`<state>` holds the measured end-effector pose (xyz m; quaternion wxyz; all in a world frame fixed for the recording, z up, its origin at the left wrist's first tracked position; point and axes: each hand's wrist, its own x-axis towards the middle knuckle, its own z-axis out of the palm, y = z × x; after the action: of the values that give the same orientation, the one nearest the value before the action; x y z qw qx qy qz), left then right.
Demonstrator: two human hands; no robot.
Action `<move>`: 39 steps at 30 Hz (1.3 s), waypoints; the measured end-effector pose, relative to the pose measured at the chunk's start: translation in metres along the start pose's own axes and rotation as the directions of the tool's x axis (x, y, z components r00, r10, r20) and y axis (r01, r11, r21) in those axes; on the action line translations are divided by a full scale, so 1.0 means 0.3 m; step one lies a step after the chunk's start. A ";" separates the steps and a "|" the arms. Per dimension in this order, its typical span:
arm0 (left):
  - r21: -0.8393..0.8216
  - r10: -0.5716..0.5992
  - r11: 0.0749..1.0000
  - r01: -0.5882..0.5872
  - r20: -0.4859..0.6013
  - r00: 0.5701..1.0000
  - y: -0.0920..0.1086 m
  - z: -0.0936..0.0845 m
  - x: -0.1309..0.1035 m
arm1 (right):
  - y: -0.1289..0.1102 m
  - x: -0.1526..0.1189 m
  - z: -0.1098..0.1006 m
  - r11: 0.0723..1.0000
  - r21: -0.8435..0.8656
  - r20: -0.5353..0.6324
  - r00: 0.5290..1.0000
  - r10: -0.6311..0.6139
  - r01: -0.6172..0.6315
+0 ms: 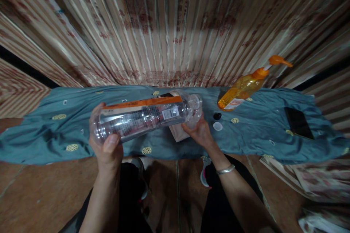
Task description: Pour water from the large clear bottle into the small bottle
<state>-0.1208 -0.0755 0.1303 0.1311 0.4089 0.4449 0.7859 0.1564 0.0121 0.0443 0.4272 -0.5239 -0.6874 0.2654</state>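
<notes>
A large clear plastic bottle [142, 116] with an orange and silver label lies almost level in the air, its neck pointing right. My left hand [106, 147] is wrapped round its base, thumb on the near side. At the neck, my right hand [199, 131] grips a small clear container [194, 116] held against the bottle's mouth; exactly how they meet is hard to make out. Beneath the bottle a beige item [178, 133] lies on the cloth. A black cap [217, 116] and a white cap [217, 126] rest just right of my right hand.
A yellow-orange pump bottle [243, 88] stands behind the caps to the right. Farther right lies a dark phone-like slab [299, 122]. Teal patterned cloth [257, 134] covers the narrow bench, with a pleated curtain [175, 36] behind it. A bag-like item [325, 182] is at lower right.
</notes>
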 end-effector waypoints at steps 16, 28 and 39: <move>-0.035 -0.005 0.999 0.005 -0.009 1.000 0.010 0.013 0.005 | 0.009 -0.001 0.005 0.999 -0.020 -0.024 0.999 -0.026 0.026; -0.055 -0.034 0.998 0.032 -0.029 0.999 0.023 0.014 0.000 | 0.016 -0.003 0.009 0.998 -0.052 -0.034 0.999 -0.020 0.018; -0.005 -0.042 0.999 0.042 -0.009 0.999 0.012 0.007 -0.002 | 0.018 -0.005 0.009 1.000 -0.014 -0.013 1.000 0.012 -0.012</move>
<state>-0.1182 -0.0765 0.1334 0.1467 0.3956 0.4519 0.7860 0.1570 0.0126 0.0381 0.4262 -0.5329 -0.6833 0.2596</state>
